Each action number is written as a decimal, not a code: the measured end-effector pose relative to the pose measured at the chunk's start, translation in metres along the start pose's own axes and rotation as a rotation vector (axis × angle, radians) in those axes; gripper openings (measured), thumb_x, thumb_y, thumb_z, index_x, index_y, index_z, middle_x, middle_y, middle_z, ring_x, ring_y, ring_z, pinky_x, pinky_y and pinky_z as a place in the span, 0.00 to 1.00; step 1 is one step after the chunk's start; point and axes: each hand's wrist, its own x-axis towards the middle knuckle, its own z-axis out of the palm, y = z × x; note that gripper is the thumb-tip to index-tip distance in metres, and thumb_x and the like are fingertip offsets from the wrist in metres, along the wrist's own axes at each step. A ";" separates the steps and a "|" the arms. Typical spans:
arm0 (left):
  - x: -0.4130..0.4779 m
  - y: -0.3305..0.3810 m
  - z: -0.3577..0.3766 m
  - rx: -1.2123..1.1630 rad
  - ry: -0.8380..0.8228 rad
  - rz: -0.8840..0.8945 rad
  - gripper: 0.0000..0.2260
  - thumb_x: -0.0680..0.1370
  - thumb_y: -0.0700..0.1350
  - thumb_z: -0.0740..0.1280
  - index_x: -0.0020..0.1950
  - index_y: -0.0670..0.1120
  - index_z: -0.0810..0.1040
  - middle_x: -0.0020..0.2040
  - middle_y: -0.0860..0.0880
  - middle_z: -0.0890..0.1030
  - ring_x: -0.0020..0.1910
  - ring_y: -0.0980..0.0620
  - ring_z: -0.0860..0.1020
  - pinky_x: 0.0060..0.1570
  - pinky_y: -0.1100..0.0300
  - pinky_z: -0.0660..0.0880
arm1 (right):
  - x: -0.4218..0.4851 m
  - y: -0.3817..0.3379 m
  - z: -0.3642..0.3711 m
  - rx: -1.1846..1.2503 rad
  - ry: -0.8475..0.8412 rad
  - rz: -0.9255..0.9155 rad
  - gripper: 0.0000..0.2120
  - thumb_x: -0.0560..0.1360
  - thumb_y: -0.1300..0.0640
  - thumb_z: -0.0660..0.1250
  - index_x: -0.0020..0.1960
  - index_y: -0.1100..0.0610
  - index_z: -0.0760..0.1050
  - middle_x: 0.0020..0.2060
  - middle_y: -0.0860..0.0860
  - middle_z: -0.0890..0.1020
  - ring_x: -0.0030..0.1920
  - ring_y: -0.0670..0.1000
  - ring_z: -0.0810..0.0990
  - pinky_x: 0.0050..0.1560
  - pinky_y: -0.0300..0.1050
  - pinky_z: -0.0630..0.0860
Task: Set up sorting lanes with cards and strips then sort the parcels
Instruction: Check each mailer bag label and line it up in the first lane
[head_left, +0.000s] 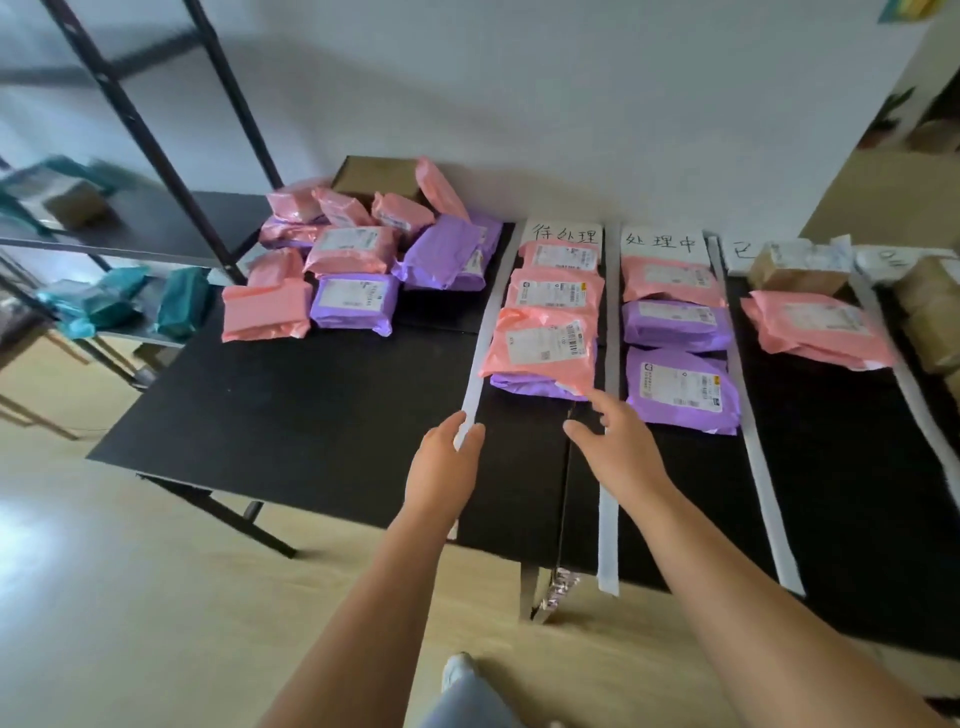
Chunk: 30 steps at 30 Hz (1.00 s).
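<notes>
Head view: lanes are set, sorting judged under way. Right of the leftmost white paper strip (491, 322) lie lanes headed by handwritten white cards (563, 235), partly filled; left of it lies the unsorted heap of pink and purple plastic mailer parcels (358, 249). The left hand (447, 462), fingers straight and empty, is held at the strip's near end, the right hand (618, 441), fingers spread and empty, just right of it; a reach leftward to the heap is called for next.

Rear left on table (291, 415), parcel heap (358, 260); to its right, strips (612, 312) divide lanes, each headed by a card (665, 241) at the far end
</notes>
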 end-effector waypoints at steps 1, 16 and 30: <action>-0.001 -0.006 -0.010 -0.016 0.015 -0.003 0.22 0.83 0.56 0.58 0.76 0.52 0.66 0.73 0.49 0.71 0.67 0.48 0.74 0.64 0.53 0.71 | -0.004 -0.009 0.007 -0.006 -0.014 -0.021 0.26 0.79 0.48 0.68 0.75 0.46 0.66 0.72 0.49 0.71 0.70 0.51 0.72 0.63 0.47 0.72; 0.090 -0.121 -0.216 -0.072 0.097 0.039 0.21 0.83 0.53 0.60 0.77 0.52 0.66 0.72 0.51 0.73 0.68 0.51 0.74 0.60 0.60 0.69 | 0.006 -0.186 0.199 0.020 -0.092 -0.078 0.22 0.80 0.53 0.67 0.73 0.50 0.70 0.70 0.50 0.74 0.66 0.50 0.74 0.58 0.41 0.69; 0.224 -0.143 -0.263 0.031 -0.023 0.022 0.21 0.83 0.50 0.60 0.77 0.51 0.65 0.74 0.50 0.71 0.69 0.50 0.73 0.66 0.55 0.71 | 0.089 -0.226 0.282 -0.017 -0.045 0.112 0.21 0.81 0.53 0.66 0.73 0.51 0.70 0.67 0.50 0.76 0.65 0.51 0.77 0.56 0.42 0.70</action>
